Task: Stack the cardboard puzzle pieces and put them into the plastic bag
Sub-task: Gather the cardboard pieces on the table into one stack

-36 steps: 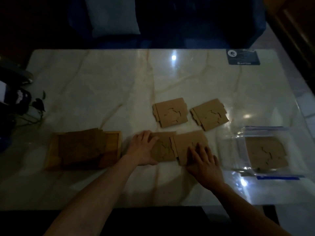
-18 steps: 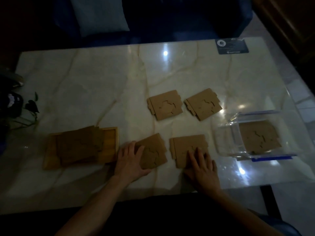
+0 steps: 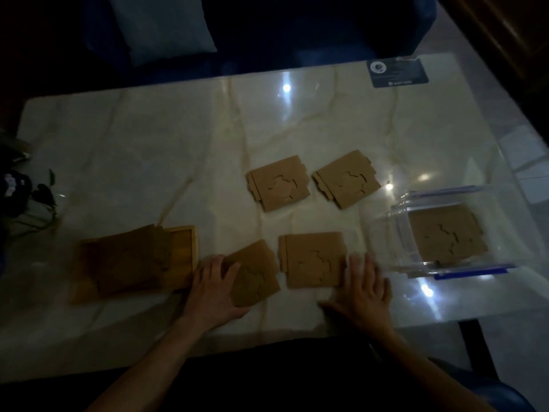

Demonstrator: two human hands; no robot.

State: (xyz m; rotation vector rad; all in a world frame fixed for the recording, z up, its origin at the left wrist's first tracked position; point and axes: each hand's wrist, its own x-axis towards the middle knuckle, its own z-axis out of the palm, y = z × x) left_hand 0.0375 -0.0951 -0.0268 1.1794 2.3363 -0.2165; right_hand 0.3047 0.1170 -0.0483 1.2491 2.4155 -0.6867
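Head view: wooden tray (image 3: 181,257) left; dark card (image 3: 398,73) far corner.

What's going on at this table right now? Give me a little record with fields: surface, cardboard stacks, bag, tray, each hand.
surface: glossy marble table
cardboard stacks loose on table: four; far left stack, far right stack, near left stack, near right stack
plastic bag: clear, at right, one cardboard stack already inside
wooden tray: at left, with cardboard sheets lying over it
left hand: fingers on the near left stack
right hand: flat at the right edge of the near right stack
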